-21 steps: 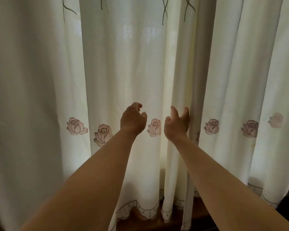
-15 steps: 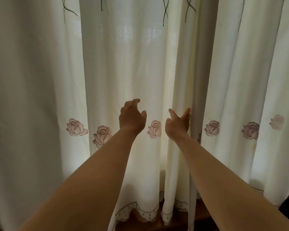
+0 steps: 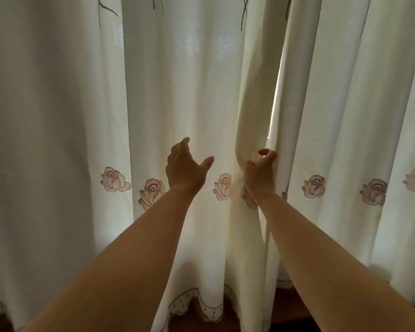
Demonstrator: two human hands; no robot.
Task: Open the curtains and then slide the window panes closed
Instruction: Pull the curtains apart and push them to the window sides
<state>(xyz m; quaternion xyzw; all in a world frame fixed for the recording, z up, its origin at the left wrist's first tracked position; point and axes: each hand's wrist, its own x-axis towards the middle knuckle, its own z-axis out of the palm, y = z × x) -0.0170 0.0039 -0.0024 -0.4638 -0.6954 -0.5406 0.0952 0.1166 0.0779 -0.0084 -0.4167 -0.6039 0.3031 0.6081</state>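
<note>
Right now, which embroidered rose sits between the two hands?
The pale pink rose between the left hand and right hand; the other roses lie outside the hands.

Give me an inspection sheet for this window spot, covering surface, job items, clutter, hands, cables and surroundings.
Surface: dark brown wooden sill or floor below the hems.
Job's things: cream fabric curtains with pink rose embroidery, left panel and right panel, still mostly drawn; narrow bright gap between them. Window panes hidden.
Clutter: nothing seen.
Hands: left hand open, fingers spread, in front of the left panel; right hand curled around the left panel's bunched edge.
Cables: nothing seen.
Surroundings: daylight glowing through the fabric; scalloped lace hem.
</note>
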